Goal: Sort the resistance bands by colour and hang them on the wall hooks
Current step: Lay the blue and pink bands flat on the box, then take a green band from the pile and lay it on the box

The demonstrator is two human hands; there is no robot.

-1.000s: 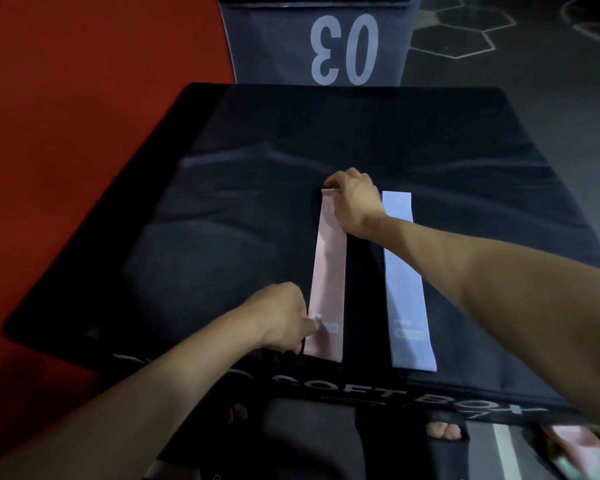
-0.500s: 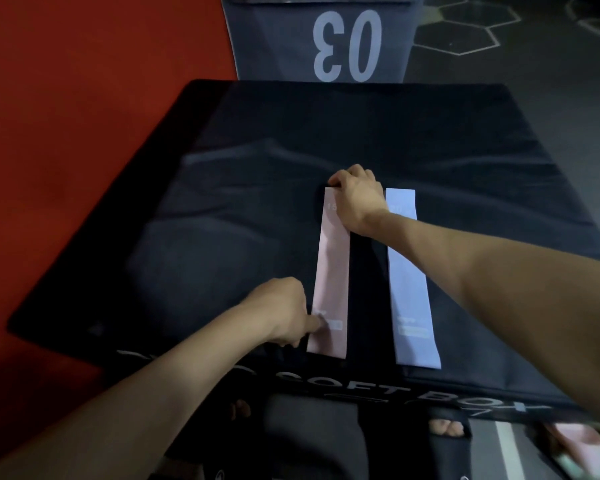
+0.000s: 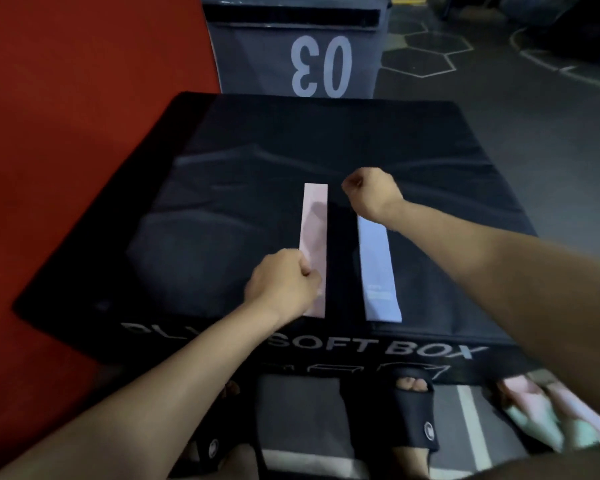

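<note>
While the pink band [image 3: 314, 244] lies flat and lengthwise on top of the black soft box [image 3: 222, 209], the left hand [image 3: 284, 285] sits at its near left edge with fingers curled, seemingly pinching or pressing that edge, though the contact itself is partly hidden by the knuckles. The right hand [image 3: 371, 194] hovers over the far end of the pale blue band [image 3: 378, 271], fingers drawn together into a loose fist; whether it grips the band's tip or holds nothing cannot be told from this angle. The two bands lie parallel, just beside each other with a dark strip of box top between them. To do this step well, each colour should stay in its own lane, flattened end to end and free of twists, so it can later be lifted cleanly by one end. A judgement: sorting looks underway, hanging not yet begun, and no wall hooks are in view. More bands [image 3: 548, 414], pinkish and greenish, lie on the floor at lower right beside the person's sandalled feet [image 3: 413, 410], blurred and hard to count. Beyond the box stands a grey container marked 03 [image 3: 319, 67], with a red surface [image 3: 66, 98] to the left. Nothing on the box top blocks either hand.
</note>
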